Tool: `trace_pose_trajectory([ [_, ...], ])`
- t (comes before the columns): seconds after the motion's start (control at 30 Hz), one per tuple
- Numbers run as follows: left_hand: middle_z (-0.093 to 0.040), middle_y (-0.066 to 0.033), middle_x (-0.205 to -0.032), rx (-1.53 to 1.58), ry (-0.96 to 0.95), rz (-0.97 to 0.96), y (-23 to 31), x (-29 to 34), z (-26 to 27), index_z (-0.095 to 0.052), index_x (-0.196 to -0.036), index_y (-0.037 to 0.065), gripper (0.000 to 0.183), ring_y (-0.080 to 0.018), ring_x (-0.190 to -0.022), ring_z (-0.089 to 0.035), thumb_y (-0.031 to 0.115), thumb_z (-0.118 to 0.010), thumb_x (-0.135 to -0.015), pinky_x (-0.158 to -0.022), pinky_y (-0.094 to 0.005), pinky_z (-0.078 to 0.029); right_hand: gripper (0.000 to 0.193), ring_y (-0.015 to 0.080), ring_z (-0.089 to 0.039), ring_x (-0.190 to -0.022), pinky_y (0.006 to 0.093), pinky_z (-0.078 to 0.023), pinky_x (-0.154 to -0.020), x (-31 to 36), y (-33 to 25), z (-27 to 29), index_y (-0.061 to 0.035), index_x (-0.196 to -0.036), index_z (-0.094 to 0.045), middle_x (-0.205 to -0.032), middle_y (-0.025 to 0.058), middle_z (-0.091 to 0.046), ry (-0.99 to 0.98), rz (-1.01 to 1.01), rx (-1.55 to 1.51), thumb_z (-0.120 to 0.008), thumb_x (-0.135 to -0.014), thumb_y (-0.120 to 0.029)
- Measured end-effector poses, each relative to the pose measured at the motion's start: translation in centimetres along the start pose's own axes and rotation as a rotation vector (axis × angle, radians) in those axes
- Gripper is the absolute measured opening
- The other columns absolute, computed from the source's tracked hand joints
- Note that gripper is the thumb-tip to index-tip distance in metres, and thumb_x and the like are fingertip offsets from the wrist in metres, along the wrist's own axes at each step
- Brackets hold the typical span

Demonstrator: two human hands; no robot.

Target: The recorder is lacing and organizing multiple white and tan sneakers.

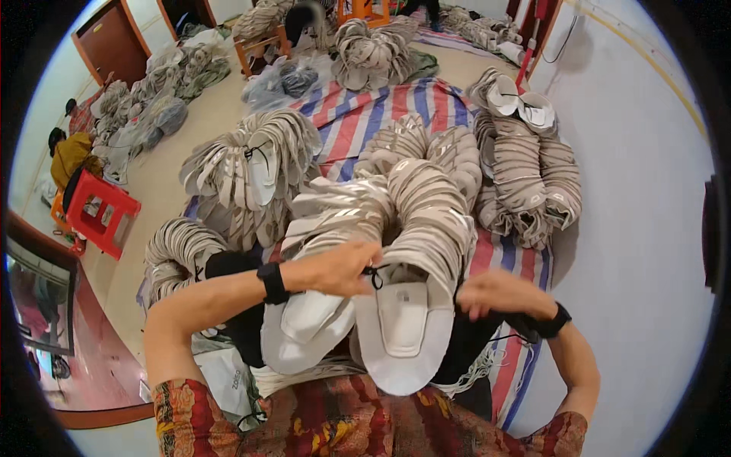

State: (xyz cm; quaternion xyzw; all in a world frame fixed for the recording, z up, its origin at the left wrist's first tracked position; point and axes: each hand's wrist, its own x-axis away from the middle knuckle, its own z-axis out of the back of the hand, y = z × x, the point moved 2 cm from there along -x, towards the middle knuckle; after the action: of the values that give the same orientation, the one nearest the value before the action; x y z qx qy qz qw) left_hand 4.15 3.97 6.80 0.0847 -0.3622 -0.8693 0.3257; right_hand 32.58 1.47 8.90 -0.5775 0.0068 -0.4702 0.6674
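Note:
In front of me, a long nested stack of beige shoe uppers [430,202] ends in a pale, flat upper [403,369] facing me. Beside it on the left lies a second stack [335,217], its end upper [301,346] also pale. At the opening of the right-hand stack sits a black cord [377,280] with a small loop. My left hand [343,268] reaches over the left stack, its fingers pinched at this cord. To the right of the stack is my right hand [499,295], fingers curled; what they hold, if anything, I cannot make out.
More bundled uppers stand at the left [251,164] and right [525,167] on a striped tarp [358,114]. White cords [476,373] lie by my right leg. A red stool [103,212] stands far left. A white wall [632,228] bounds the right side.

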Motion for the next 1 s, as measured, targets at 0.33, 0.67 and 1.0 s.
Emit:
trace_pose_trajectory([
  [0.33, -0.053, -0.0174, -0.086, -0.032, 0.079, -0.006, -0.1, 0.9, -2.8, -0.045, -0.099, 0.005, 0.037, -0.0364, -0.081, -0.052, 0.016, -0.068, -0.071, -0.07, -0.0425, -0.041, 0.042, 0.0279, -0.056, -0.096, 0.0343, -0.041, -0.086, -17.4, -3.0, -1.0, -0.0024, -0.107, -0.058, -0.104, 0.0158, -0.06, -0.292, 0.461, 0.561, -0.047, -0.089, -0.039],
  [0.67, -0.052, -0.0142, -0.084, 0.043, 0.024, 0.065, -0.5, 1.8, -4.0, -0.047, -0.098, 0.005, 0.036, -0.0332, -0.083, -0.05, 0.02, -0.067, -0.073, -0.072, -0.0406, -0.041, 0.068, 0.0288, -0.048, -0.109, 0.0341, -0.034, -0.095, -18.1, -2.5, -2.5, 0.0046, -0.114, -0.052, -0.117, 0.0199, -0.053, -0.744, 0.457, 0.442, -0.033, -0.089, -0.056],
  [1.0, -0.045, -0.0211, -0.108, 0.426, 0.279, 0.298, 2.2, 5.3, -9.2, -0.04, -0.116, 0.0, 0.049, -0.0305, -0.102, -0.048, 0.019, -0.064, -0.078, -0.082, -0.0327, -0.045, 0.063, 0.0298, -0.05, -0.105, 0.0338, -0.037, -0.092, -17.3, -0.6, -2.9, 0.0013, -0.112, -0.054, -0.112, 0.0185, -0.055, -0.504, 0.513, 0.425, -0.034, -0.09, -0.054],
])
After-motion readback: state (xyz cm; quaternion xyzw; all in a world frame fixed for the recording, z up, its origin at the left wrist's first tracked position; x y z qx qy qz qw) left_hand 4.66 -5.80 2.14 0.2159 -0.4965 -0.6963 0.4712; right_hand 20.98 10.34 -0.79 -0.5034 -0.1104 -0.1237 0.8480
